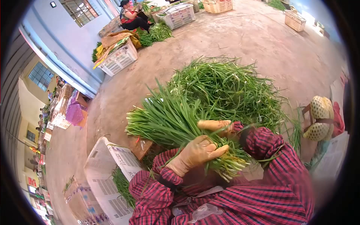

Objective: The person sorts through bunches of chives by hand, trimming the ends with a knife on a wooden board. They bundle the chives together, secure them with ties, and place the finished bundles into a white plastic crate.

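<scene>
The gloved left hand [197, 153] is clasped around one bunch of long green leaves [161, 122], near the end closest to the body; the gloved right hand [215, 125] lies against the same bunch, its grip unclear. Just beyond, one loose heap of greens [225, 90] covers the floor [150, 67]. One white crate [103, 168] stands left, one spotted padded seat [318, 108] right. Farther off sits one person [129, 17].

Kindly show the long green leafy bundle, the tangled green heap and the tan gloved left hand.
Long green leafy bundle [171, 122]: head view, middle leaves.
Tangled green heap [228, 87]: head view, central leaves.
Tan gloved left hand [196, 153]: head view, back of glove.
</scene>
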`<action>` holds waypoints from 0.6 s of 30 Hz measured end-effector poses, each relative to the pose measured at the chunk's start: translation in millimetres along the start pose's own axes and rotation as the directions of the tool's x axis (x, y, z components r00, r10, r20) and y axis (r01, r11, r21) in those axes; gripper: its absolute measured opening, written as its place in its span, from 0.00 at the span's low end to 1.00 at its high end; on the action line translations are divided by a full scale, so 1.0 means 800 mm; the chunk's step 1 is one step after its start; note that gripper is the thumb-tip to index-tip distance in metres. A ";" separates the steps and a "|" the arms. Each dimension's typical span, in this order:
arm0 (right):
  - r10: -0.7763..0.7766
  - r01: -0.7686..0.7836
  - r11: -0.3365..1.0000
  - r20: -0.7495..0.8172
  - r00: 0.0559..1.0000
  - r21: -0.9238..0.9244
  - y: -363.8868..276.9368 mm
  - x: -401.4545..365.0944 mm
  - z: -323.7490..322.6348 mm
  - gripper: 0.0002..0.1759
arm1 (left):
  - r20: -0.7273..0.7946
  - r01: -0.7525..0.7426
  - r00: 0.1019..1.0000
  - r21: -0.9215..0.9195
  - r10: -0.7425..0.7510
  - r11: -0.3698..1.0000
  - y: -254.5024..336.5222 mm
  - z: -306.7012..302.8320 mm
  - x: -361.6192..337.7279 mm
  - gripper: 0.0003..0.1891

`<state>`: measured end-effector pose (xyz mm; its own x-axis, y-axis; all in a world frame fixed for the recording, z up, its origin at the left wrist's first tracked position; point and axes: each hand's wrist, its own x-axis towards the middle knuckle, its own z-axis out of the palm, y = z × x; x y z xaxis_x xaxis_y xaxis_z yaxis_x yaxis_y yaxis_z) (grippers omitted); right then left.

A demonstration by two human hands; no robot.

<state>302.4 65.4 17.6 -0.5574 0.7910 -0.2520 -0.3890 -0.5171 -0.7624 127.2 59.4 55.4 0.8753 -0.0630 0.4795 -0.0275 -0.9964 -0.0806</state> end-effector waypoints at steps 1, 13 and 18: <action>-0.100 0.093 0.864 0.013 0.995 -0.494 -0.009 0.013 0.004 0.24 | 0.111 -0.033 0.993 0.027 0.030 0.999 0.005 0.009 -0.002 0.28; -0.170 0.093 0.875 -0.120 0.978 -0.476 -0.032 -0.035 -0.030 0.32 | 0.581 0.753 0.263 -0.623 -0.770 -0.213 -0.007 -0.036 -0.081 0.31; -0.048 0.124 0.844 0.157 0.986 -0.522 -0.009 -0.013 -0.017 0.37 | 0.456 0.017 0.216 -0.886 -0.863 -0.464 -0.074 -0.009 -0.036 0.28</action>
<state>320.8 65.7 17.8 -0.6465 0.7537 -0.1184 -0.0146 -0.1674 -0.9858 99.9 120.1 52.6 0.4329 0.8727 -0.2257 -0.3998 0.4104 0.8196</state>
